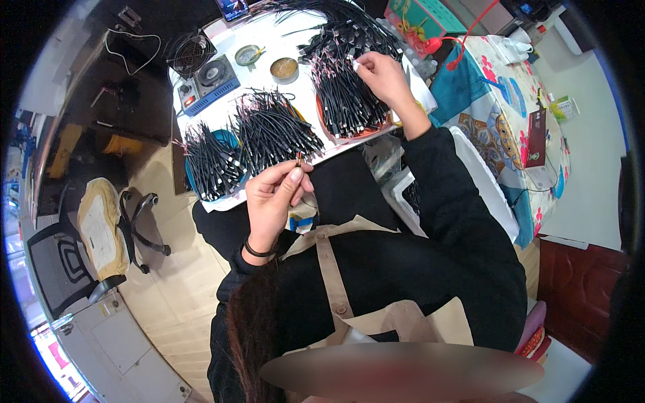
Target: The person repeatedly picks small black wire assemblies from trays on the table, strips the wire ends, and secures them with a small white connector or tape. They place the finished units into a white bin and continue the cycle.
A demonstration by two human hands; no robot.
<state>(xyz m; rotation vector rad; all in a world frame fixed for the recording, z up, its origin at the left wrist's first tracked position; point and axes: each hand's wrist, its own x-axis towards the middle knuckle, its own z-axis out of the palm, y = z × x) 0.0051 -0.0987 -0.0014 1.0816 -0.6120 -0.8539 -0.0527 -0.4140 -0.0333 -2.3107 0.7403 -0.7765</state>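
Observation:
My left hand [270, 201] is closed in front of the table's near edge. Its thumb and forefinger pinch a small thin piece with a reddish tip [299, 157], too small to make out fully. Over the right-hand pile of black cables [346, 97], my right hand [384, 77] has its fingertips pressed together, with a white bit showing at them; what they grip is unclear. That pile lies on an orange-red tray [336, 140]. Further left are a middle bundle of black cables [272, 127] and a smaller bundle [209, 164] on a blue tray.
Behind the bundles stand a blue-and-grey device with a dial [213, 84], a round black fan [191, 54], a round tin [284, 69] and a small dish [248, 55]. A side table with a patterned cloth [494, 134] is at right, an office chair [104, 221] at left.

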